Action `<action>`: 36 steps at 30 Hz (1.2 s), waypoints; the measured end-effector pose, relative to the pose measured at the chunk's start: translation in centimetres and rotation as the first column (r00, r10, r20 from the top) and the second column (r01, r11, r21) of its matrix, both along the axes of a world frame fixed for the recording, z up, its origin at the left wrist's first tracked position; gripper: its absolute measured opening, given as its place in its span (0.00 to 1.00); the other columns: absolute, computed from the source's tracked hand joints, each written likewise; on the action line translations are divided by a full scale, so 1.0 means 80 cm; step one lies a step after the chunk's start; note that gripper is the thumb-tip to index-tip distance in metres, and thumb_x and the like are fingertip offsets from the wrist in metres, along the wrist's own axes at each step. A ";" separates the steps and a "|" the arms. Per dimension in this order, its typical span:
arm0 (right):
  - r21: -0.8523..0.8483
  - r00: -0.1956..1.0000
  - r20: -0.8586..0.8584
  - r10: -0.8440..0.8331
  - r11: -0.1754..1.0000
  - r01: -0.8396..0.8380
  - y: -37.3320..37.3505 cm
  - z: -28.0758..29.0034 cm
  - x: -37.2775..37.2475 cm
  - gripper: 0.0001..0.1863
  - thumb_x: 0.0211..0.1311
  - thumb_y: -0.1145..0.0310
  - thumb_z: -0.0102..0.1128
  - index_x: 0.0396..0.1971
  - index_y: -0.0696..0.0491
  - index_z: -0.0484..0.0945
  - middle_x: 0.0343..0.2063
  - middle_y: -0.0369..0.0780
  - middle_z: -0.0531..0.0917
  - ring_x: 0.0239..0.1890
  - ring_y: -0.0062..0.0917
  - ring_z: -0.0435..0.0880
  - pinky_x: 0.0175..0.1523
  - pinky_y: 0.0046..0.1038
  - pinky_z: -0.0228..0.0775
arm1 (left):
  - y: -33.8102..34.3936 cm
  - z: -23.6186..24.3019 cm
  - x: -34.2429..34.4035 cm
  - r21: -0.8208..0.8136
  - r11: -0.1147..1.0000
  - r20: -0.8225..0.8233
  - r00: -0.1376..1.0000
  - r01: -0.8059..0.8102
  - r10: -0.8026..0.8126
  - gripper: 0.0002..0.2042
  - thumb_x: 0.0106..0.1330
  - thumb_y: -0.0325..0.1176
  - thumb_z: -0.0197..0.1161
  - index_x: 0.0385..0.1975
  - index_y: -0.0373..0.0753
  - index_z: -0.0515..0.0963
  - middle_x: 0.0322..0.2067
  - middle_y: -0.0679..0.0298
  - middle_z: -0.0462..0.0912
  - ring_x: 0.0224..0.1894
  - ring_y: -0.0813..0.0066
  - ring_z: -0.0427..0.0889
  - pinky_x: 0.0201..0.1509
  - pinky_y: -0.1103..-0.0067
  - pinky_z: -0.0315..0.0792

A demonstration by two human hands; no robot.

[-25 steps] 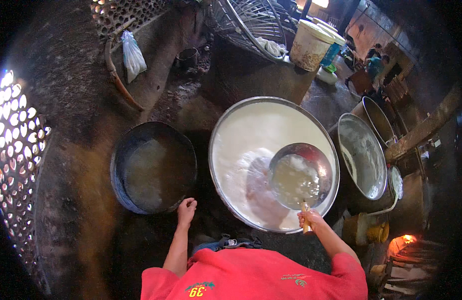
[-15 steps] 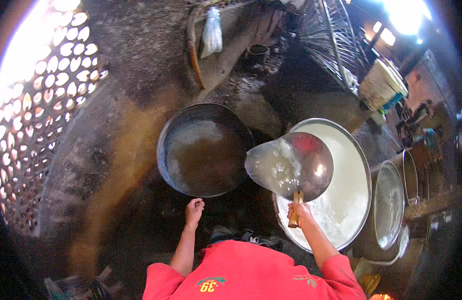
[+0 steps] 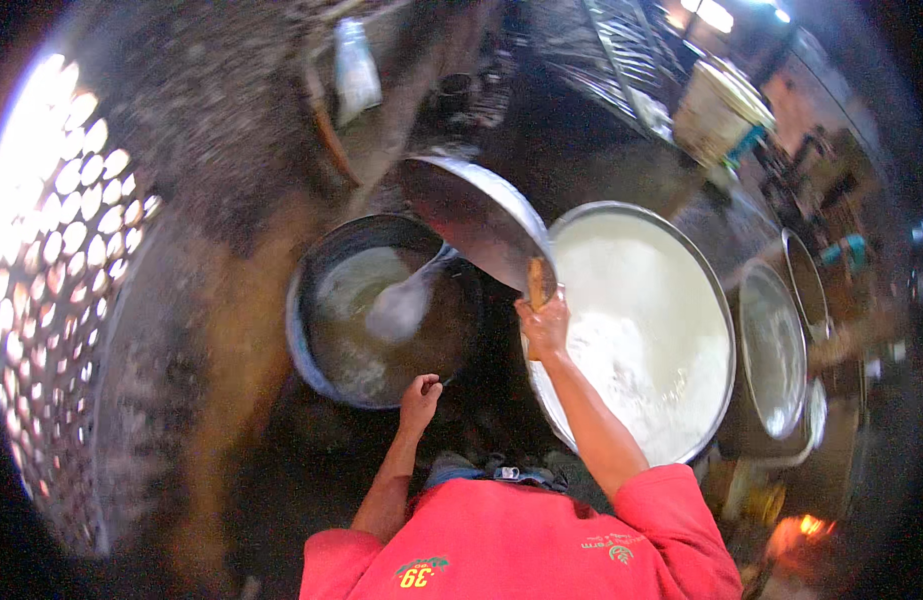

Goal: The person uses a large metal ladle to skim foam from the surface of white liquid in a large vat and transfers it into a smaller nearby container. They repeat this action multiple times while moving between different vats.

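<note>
My right hand (image 3: 543,325) is closed round the wooden handle (image 3: 536,285) of a wide metal wok (image 3: 481,225). The wok is steeply tilted to the left, between two large vessels. A pale stream of liquid (image 3: 401,305) falls from its lip into the dark round pot (image 3: 296,340) on the left. Cloudy liquid (image 3: 356,345) stands in that pot, its surface stirred. My left hand (image 3: 419,402) is by the near rim of the dark pot, fingers curled, with nothing visible in them; whether it touches the rim is unclear. At right, a big metal basin (image 3: 726,385) holds milky white liquid (image 3: 631,300).
Farther right stand a metal basin (image 3: 749,340) and another round vessel (image 3: 807,285). A dirty pale bucket (image 3: 716,110) is at the far right. A clear bag (image 3: 355,75) hangs at the back. Fire glows (image 3: 806,525) at lower right. A perforated wall (image 3: 66,280) lies left.
The wok has swung left and tipped over, so liquid now pours into the dark pot. My right hand moved left and away from me with it. The view has shifted, and my left hand remains by the rim.
</note>
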State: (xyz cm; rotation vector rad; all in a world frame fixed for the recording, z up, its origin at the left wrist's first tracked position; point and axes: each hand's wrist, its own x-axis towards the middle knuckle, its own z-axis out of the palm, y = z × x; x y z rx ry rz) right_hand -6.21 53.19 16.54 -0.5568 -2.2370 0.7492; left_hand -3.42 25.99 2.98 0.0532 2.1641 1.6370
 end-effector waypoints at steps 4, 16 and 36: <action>-0.335 0.975 -0.003 -0.221 0.919 0.207 0.055 0.022 0.057 0.24 0.43 0.68 0.70 0.38 0.57 0.67 0.29 0.50 0.81 0.35 0.44 0.82 0.41 0.38 0.72 | 0.080 0.053 -0.005 -0.082 0.964 -0.172 0.949 0.252 -0.263 0.18 0.61 0.36 0.62 0.49 0.35 0.76 0.40 0.57 0.82 0.41 0.68 0.81 0.49 0.73 0.72; 0.355 0.592 0.740 -0.319 0.933 0.060 0.247 0.120 0.170 0.34 0.52 0.68 0.59 0.62 0.54 0.61 0.44 0.50 0.80 0.44 0.42 0.81 0.48 0.40 0.75 | 0.217 0.068 0.016 -0.334 0.810 -0.013 0.857 0.483 -0.516 0.20 0.58 0.43 0.63 0.42 0.33 0.74 0.36 0.51 0.82 0.42 0.50 0.80 0.45 0.62 0.72; 0.201 0.356 0.909 -0.217 0.976 0.083 0.237 0.006 0.342 0.31 0.55 0.72 0.51 0.59 0.28 0.68 0.45 0.41 0.79 0.45 0.39 0.80 0.48 0.40 0.76 | 0.239 0.044 0.025 -0.331 0.909 -0.031 0.959 0.254 -0.280 0.19 0.51 0.37 0.65 0.40 0.33 0.77 0.35 0.53 0.84 0.41 0.56 0.82 0.48 0.67 0.73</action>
